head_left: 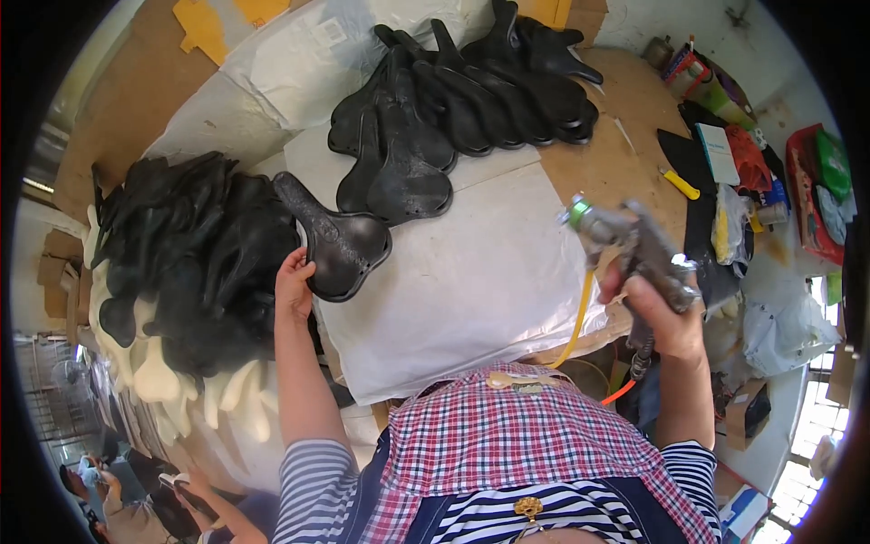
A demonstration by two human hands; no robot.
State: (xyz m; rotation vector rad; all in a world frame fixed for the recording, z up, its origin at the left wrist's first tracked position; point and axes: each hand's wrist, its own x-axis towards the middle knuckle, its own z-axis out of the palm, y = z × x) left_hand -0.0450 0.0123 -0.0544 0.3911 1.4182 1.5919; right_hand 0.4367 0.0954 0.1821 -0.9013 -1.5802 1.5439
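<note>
One black saddle (337, 238) at left hand (292, 288), spray gun (634, 245) in right hand (666, 317).

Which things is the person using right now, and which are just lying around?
In use:
- black moulded bicycle saddle, held by left hand
- grey metal spray gun, gripped by right hand
- white sheet

Lying about:
- row of black saddles
- yellow-handled tool
- red bag
</note>
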